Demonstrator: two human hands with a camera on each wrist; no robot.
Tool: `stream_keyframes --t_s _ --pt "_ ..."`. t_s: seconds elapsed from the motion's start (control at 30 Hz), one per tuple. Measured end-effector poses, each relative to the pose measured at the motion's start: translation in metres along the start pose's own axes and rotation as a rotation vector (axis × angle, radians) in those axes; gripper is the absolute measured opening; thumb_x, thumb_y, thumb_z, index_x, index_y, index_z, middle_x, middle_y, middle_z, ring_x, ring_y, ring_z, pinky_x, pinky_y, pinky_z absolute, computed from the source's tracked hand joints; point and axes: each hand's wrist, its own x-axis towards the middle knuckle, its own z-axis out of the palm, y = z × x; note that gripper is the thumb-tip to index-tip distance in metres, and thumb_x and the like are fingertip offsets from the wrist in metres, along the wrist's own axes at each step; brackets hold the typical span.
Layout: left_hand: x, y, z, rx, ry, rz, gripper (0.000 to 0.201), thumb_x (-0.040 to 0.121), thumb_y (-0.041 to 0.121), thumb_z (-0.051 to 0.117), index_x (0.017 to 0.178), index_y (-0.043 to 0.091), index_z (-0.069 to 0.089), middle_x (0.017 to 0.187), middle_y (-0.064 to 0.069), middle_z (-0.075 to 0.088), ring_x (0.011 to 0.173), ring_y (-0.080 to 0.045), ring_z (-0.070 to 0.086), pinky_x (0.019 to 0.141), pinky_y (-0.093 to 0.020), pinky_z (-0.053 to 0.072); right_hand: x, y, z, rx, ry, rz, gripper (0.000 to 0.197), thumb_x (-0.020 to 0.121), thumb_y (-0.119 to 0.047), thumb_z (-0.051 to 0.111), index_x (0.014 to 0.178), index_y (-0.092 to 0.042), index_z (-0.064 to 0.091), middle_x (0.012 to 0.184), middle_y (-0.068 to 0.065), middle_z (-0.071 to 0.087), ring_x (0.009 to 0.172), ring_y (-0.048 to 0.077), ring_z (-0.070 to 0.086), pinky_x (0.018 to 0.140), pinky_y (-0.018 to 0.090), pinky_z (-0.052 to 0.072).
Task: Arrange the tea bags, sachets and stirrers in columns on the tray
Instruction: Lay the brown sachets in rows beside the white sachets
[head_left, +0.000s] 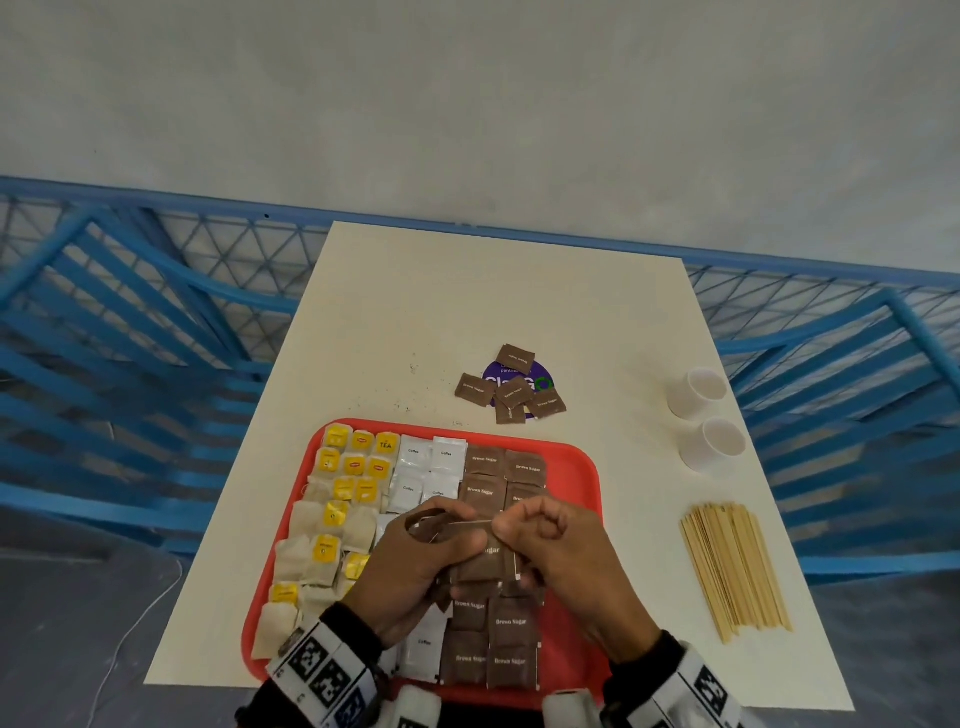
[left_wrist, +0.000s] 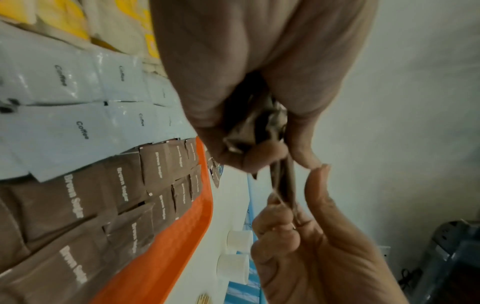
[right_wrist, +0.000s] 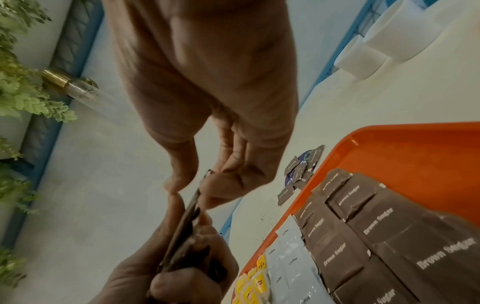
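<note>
From above we see a cream table (head_left: 467, 312) bearing a red plastic tray (head_left: 582, 483) with columns of yellow-tagged tea bags (head_left: 332, 519), white coffee sachets (head_left: 415, 467) and brown sugar sachets (head_left: 511, 623). Wooden stirrers (head_left: 732, 566) lie beside it. Our left hand (head_left: 415, 561) and right hand (head_left: 561, 551) pinch a handful of brown sachets (head_left: 480, 558). At the left wrist, curled fingers (left_wrist: 207, 102) grip them; at the right, fingertips (right_wrist: 221, 185) pinch one edge.

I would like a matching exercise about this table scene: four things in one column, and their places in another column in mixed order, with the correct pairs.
Things:
1. tea bags
2. wooden stirrers
3. white cups
4. loose brown sugar sachets

Places:
A. on the table, beyond the tray's far edge
B. on the tray, leftmost columns
C. on the table, right of the tray, nearer the person
D. on the table, far right, beyond the stirrers

Pairs: 1-B, 2-C, 3-D, 4-A
</note>
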Motion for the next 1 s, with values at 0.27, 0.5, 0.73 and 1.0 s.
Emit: stream_keyframes --t_s 0.27,0.5,0.73,1.0 --pt "-0.002 -0.004 0.0 -0.11 -0.154 -0.094 0.056 0.073 0.031 0.088 0.112 -0.001 0.064 0.096 -0.027 0.068 0.072 -0.03 0.07 0.05 -0.027 0.052 0.001 0.007 0.005 -0.005 -0.042 0.063 0.016 0.083 -0.01 0.077 0.089 0.001 0.067 0.064 0.01 0.067 0.051 0.015 0.062 0.052 0.024 0.05" --pt "-0.007 0.01 -0.008 0.016 -0.138 -0.105 0.036 0.089 0.008 0.071 0.121 -0.004 0.058 0.088 -0.021 0.066 0.064 -0.025 0.063 0.042 -0.024 0.047 0.0 0.008 -0.005 -0.002 -0.005 0.015 0.011 0.088 -0.011 0.072 0.09 -0.002 0.067 0.065 0.01 0.067 0.051 0.013 0.06 0.051 0.021 0.048" --pt "-0.015 0.012 -0.016 0.416 -0.114 -0.118 0.022 0.087 0.019 0.075 0.072 0.011 0.06 0.058 -0.011 0.056 0.041 -0.021 0.049 0.043 -0.024 0.04 -0.013 0.012 -0.003 -0.063 -0.004 -0.044 0.019 0.091 -0.027 0.069 0.082 -0.011 0.076 0.072 0.006 0.072 0.057 0.011 0.058 0.053 0.023 0.045" --pt "-0.016 0.007 -0.014 0.399 -0.078 -0.143 0.021 0.088 0.015 0.072 0.085 -0.003 0.062 0.063 -0.009 0.06 0.044 -0.017 0.054 0.04 -0.021 0.039 -0.003 0.02 -0.014 -0.296 0.052 -0.214 0.018 0.094 -0.021 0.067 0.078 -0.016 0.075 0.078 0.0 0.076 0.073 0.017 0.072 0.069 0.026 0.054"
